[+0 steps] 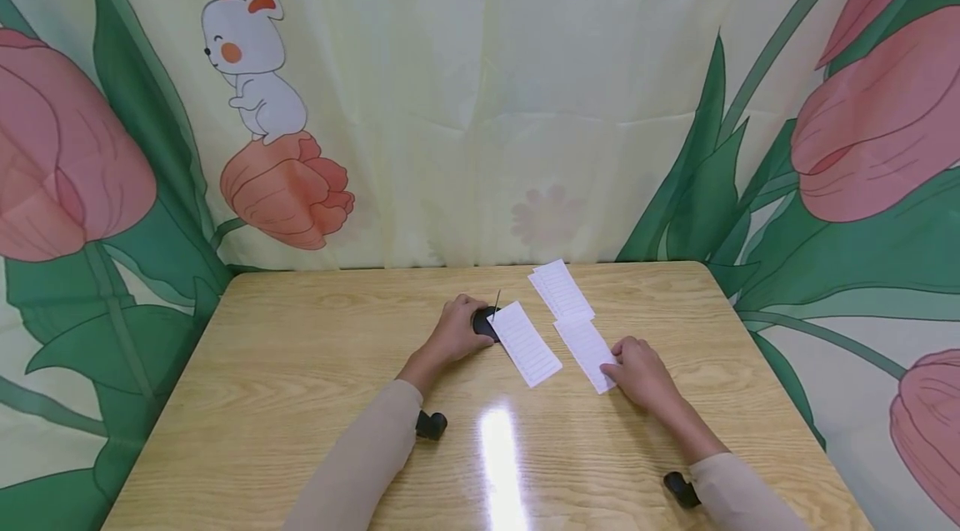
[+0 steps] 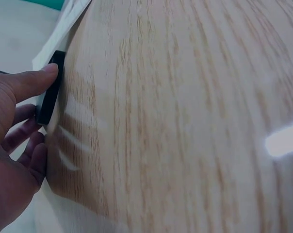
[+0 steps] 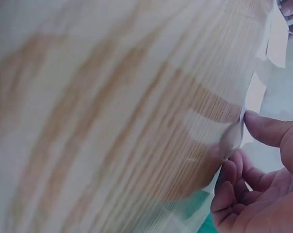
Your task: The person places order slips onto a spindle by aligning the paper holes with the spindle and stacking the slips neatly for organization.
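My left hand (image 1: pixel 459 329) grips the round black base (image 1: pixel 486 323) of a bill spike between thumb and fingers. In the left wrist view, the thumb lies on the edge of that base (image 2: pixel 51 92). The thin upright spike (image 1: pixel 497 303) stands at the upper left corner of a printed white slip (image 1: pixel 527 346), which overlaps the base and slants toward the front. My right hand (image 1: pixel 637 368) pinches the lower right edge of another slip (image 1: pixel 585 350). The right wrist view shows thumb and fingertips at its paper edge (image 3: pixel 254 94).
More printed slips (image 1: pixel 558 285) lie fanned behind the held one, near the table's back edge. The wooden table (image 1: pixel 315 348) reaches a curtain (image 1: pixel 450 139) with tulips and a rabbit. Light glares off the front of the tabletop.
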A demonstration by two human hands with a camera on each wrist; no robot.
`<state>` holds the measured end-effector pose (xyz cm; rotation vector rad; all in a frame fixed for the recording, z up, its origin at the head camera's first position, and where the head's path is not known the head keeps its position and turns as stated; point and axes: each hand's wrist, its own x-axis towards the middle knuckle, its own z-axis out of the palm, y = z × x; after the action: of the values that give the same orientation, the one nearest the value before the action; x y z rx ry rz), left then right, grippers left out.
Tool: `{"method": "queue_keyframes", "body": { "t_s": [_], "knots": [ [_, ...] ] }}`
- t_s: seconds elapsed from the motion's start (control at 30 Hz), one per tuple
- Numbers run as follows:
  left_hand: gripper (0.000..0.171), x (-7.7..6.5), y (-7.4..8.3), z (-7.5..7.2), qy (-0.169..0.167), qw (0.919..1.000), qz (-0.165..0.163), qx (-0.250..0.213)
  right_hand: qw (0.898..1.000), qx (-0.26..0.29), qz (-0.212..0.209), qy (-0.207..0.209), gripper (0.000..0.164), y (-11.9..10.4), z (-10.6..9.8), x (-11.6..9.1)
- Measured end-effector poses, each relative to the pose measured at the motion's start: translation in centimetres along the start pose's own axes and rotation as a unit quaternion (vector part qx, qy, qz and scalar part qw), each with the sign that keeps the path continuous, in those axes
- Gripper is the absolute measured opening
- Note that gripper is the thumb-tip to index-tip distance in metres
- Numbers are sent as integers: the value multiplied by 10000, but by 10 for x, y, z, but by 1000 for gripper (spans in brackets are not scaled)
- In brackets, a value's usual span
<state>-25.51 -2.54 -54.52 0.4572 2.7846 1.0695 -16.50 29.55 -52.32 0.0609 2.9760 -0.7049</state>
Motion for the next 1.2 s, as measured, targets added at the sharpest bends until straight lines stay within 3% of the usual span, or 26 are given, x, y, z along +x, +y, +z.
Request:
{"method": "queue_keyframes", "body": {
  "t_s": [1.0, 1.2],
  "knots": [
    [63, -2, 0, -3, 17, 9999, -87, -109, 9989, 281, 239, -271, 32, 7, 0, 7],
    [63, -2, -1, 0, 61, 9998, 29, -172, 9993, 324, 51, -162, 24, 10, -3, 3]
  ]
}}
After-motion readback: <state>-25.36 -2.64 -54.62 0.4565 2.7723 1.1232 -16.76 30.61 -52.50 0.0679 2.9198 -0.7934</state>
